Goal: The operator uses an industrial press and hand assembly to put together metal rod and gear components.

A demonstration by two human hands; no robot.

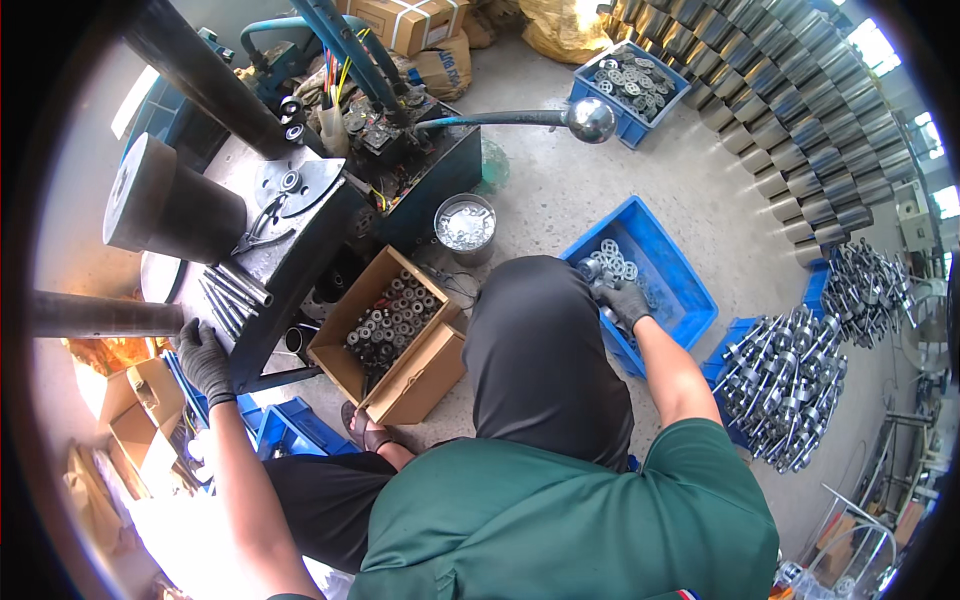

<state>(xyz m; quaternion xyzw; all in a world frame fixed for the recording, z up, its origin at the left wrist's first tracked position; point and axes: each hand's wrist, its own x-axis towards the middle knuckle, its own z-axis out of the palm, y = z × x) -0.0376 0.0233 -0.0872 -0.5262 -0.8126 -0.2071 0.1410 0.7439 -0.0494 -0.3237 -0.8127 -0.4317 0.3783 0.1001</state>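
My left hand (205, 362), in a dark grey glove, rests at the edge of the black metal press table (318, 225). Its fingers are stretched out and hold nothing, close to a bundle of metal rods (228, 300). My right hand (627, 303), gloved alike, reaches into a blue plastic bin (685, 283) beside my knee. Its fingers curl down among silvery metal parts; what they grip is hard to make out. Round flanges with holes (612, 260) lie in the bin next to that hand. On the table, pliers (262, 228) lie beside a bearing ring (290, 181).
A cardboard box of bearings (325, 352) stands before my legs, near a metal bucket (466, 225). The press lever's steel ball (590, 120) juts out ahead. A second bin of flanges (640, 108) stands farther off. Stacked steel tubes (780, 120) and piled shaft parts (785, 385) line the right.
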